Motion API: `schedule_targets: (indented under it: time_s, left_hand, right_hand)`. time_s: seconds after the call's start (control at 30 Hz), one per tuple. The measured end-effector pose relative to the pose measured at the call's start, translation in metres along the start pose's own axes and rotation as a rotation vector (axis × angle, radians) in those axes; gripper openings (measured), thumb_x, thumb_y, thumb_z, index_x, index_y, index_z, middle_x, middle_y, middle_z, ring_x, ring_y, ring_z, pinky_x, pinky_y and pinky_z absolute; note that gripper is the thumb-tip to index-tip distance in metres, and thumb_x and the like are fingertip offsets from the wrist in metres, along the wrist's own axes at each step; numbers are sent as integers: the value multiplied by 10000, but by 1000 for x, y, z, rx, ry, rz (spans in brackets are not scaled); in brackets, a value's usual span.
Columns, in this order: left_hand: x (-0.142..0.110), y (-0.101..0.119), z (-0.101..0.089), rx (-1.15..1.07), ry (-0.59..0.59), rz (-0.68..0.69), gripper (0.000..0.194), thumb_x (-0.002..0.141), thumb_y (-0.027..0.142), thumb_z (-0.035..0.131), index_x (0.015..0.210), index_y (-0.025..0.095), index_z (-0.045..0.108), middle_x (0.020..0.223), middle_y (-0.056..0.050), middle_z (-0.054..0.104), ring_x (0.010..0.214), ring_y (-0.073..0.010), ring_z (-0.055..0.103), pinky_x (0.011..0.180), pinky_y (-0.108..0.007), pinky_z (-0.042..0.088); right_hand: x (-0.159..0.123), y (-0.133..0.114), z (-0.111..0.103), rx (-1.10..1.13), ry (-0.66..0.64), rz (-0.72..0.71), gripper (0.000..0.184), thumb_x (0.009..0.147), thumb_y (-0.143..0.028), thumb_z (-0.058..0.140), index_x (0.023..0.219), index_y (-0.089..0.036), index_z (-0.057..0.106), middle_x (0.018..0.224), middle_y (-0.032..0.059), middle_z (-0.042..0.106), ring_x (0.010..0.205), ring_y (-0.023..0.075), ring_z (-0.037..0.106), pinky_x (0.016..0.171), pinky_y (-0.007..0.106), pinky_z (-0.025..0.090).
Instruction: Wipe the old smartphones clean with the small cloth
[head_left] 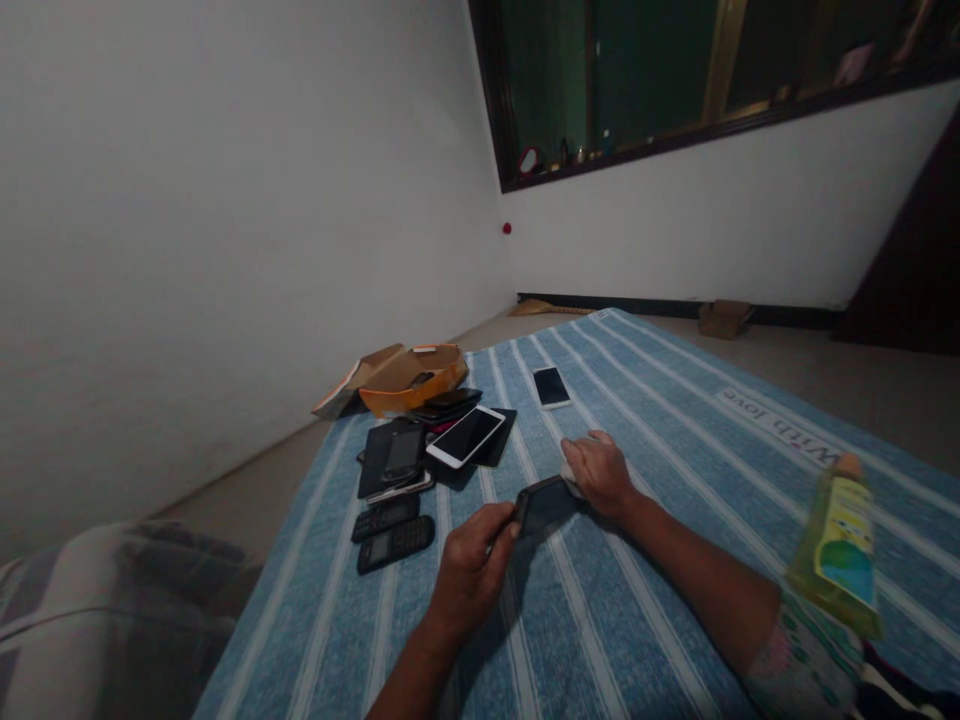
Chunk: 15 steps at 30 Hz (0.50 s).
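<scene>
My left hand [476, 560] is closed on one end of a dark smartphone [546, 502], thumb on top, and holds it above the striped cloth. At the phone's other end is my right hand [600, 472], its fingers closed on a small whitish wad [571, 482] that looks like cloth and is pressed against the phone's edge. The fingers hide most of the wad. Left of my hands, a white smartphone [466, 437] rests on a pile of dark phones and cases. Another white phone [552, 387] lies alone farther away.
A blue striped cloth [622, 620] covers the surface. Two keypad phones [395, 542] lie at the left, near a dark touchscreen phone [403, 452]. Behind them stands an open orange cardboard box [386, 402]. A yellow-green bottle [840, 545] lies at the right, beside my forearm.
</scene>
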<state>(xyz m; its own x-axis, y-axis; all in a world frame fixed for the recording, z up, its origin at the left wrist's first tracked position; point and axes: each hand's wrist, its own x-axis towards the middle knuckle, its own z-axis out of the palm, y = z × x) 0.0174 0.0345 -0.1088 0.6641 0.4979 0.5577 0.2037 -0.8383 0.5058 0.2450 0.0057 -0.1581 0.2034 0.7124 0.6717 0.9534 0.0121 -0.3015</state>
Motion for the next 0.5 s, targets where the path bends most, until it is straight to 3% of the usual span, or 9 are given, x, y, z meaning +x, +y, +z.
schedule_targets:
  time_s: [0.33,0.5]
  left_hand:
    - [-17,-22,5,-148,-180,-226,235,905,298,495,812,162,662,699,-16,629,658,-151,596,625,-252,467]
    - [-16,-17,8,-290,-187,-311,243,887,314,528,936,149,700,786,-39,678,724,-172,613,683,-280,481]
  right_hand:
    - [-6,-31,-6,-122,174,-204,418,991,-261,434,614,-184,596,575,15,587,584,158,505,1043,437,290]
    - [-8,-49,-4,-133,133,-176,394,986,-275,463,628,-188,602,584,17,580,597,166,511,1028,443,306]
